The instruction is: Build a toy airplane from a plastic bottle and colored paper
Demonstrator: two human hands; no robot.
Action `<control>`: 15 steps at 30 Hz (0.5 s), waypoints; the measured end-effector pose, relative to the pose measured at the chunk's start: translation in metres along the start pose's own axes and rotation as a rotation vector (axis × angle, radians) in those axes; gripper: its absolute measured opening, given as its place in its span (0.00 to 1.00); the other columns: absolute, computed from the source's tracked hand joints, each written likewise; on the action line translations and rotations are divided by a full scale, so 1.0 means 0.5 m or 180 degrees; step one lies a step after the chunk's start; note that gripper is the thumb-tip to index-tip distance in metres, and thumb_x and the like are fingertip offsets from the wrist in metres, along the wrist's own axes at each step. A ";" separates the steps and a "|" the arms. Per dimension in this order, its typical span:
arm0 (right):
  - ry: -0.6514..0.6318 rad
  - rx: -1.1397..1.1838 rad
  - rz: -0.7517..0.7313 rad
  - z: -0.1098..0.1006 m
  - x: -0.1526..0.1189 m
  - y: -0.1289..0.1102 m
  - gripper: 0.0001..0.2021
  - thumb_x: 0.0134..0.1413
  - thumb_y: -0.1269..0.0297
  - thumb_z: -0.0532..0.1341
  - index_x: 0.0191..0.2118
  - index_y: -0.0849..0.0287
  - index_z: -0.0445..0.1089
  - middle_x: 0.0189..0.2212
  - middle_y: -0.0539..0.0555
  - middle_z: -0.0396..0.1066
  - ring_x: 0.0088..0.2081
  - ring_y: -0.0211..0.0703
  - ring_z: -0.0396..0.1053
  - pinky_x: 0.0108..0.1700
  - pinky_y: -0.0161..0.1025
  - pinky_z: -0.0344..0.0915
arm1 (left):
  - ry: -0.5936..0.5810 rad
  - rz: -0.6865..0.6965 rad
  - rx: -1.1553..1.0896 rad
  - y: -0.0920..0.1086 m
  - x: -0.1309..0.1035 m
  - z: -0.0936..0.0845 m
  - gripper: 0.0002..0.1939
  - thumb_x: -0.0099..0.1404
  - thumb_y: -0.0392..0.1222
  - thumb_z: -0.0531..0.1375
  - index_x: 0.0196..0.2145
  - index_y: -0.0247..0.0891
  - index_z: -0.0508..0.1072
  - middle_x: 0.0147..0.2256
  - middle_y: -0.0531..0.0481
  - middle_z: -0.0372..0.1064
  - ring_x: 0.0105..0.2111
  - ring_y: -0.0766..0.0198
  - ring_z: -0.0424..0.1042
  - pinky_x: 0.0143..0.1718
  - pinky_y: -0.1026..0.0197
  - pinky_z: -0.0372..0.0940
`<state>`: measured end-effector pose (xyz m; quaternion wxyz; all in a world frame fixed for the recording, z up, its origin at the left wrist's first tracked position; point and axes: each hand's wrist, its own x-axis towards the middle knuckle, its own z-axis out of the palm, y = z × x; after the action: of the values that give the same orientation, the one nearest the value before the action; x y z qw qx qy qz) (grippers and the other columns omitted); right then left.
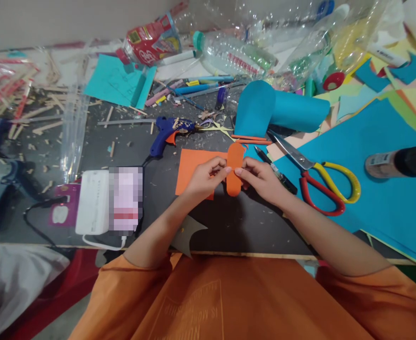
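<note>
Between my two hands is an upright orange paper strip point(234, 185) with rounded ends. My left hand point(209, 177) pinches its left edge at the middle, thumb in front. Opposite it, my right hand point(259, 177) grips the right edge the same way. Under my left hand lies an orange paper sheet point(186, 170). Thin orange paper rolls point(252, 140) rest just beyond the strip. To the right of my right hand are a black pen point(282, 175) and scissors point(309, 165) with red and yellow handles. A blue paper roll point(296, 111) lies behind them.
A blue glue gun point(168, 134) lies left of centre. Nearer are a white power bank point(93, 202) and a blurred-out device point(125, 200). Plastic bottles point(229, 54) line the back. Wood scraps point(52, 104) litter the left. A black-capped jar point(399, 163) rests on blue paper point(367, 198).
</note>
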<state>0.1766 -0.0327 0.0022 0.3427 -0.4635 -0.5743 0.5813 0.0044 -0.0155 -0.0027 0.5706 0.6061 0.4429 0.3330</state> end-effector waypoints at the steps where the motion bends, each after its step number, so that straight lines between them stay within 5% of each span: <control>1: -0.0012 0.0082 0.0013 0.000 0.000 0.000 0.19 0.57 0.46 0.57 0.26 0.55 0.56 0.17 0.44 0.57 0.20 0.35 0.60 0.24 0.34 0.56 | -0.0045 -0.0030 -0.0019 0.001 0.000 -0.001 0.11 0.61 0.46 0.58 0.26 0.39 0.62 0.20 0.58 0.61 0.21 0.71 0.64 0.27 0.67 0.61; 5: -0.0043 0.0205 -0.0053 0.001 0.002 -0.001 0.17 0.56 0.45 0.58 0.32 0.56 0.61 0.21 0.46 0.62 0.23 0.35 0.62 0.27 0.35 0.59 | 0.0165 -0.0103 -0.0154 -0.001 0.003 -0.007 0.17 0.61 0.53 0.59 0.26 0.40 0.60 0.19 0.58 0.62 0.20 0.69 0.67 0.25 0.66 0.64; 9: -0.0387 -0.0304 -0.0001 -0.003 0.004 0.001 0.13 0.49 0.55 0.65 0.34 0.57 0.63 0.23 0.46 0.62 0.24 0.35 0.59 0.28 0.34 0.58 | 0.0561 -0.0054 -0.0281 -0.006 0.005 -0.011 0.20 0.59 0.59 0.59 0.26 0.40 0.60 0.20 0.58 0.63 0.20 0.70 0.67 0.24 0.66 0.65; 15: -0.0499 -0.0541 -0.0190 -0.003 0.007 0.000 0.06 0.52 0.62 0.59 0.35 0.58 0.66 0.27 0.49 0.66 0.27 0.36 0.61 0.31 0.34 0.59 | 0.0752 0.0151 -0.0168 -0.011 0.008 -0.011 0.16 0.59 0.55 0.61 0.30 0.40 0.63 0.24 0.57 0.63 0.24 0.70 0.67 0.27 0.66 0.65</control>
<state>0.1770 -0.0288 0.0020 0.2734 -0.4268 -0.6601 0.5544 -0.0001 -0.0100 -0.0080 0.5222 0.5577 0.4837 0.4270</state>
